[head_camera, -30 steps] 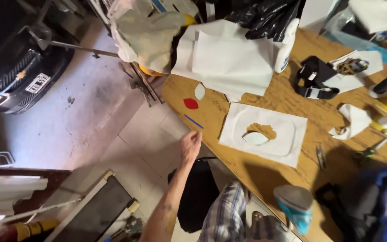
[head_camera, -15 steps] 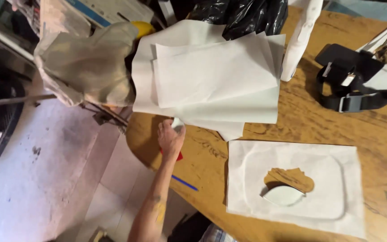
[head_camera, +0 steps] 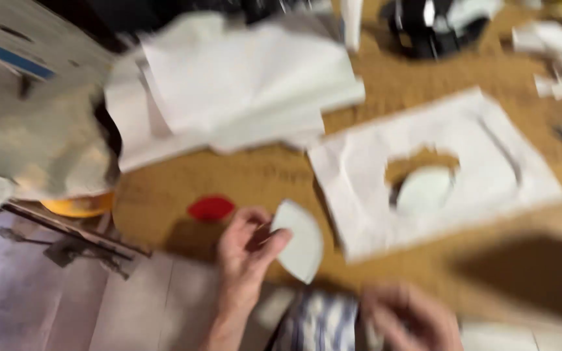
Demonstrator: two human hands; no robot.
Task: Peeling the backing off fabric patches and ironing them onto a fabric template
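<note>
- We see our left hand [head_camera: 247, 250] near the table's front edge, thumb & fingers pinched on a white leaf-shaped paper piece [head_camera: 300, 240]; piece sits tilted, its lower tip hanging past the edge.
- Our right hand [head_camera: 411, 318] is low in view at the bottom, v. blurred; fingers look loosely curled but we can't tell if it's holding anything.
- Just left of the left hand, a small red oval cutout [head_camera: 211, 207] lies flat on the wooden table [head_camera: 268, 175], apart from the white piece.
- To the right, a white sheet w/ a hole cut out [head_camera: 365, 175] lies flat; inside the hole we see bare wood & a pale round piece [head_camera: 424, 190].
- Behind, a loose stack of white paper sheets [head_camera: 242, 84] spreads over the table's far left part.
- At far left, a crumpled beige cloth [head_camera: 40, 143] hangs over sth yellow [head_camera: 79, 205] at the table corner.
- Whole view is motion-blurred, so fine detail is lost.
</note>
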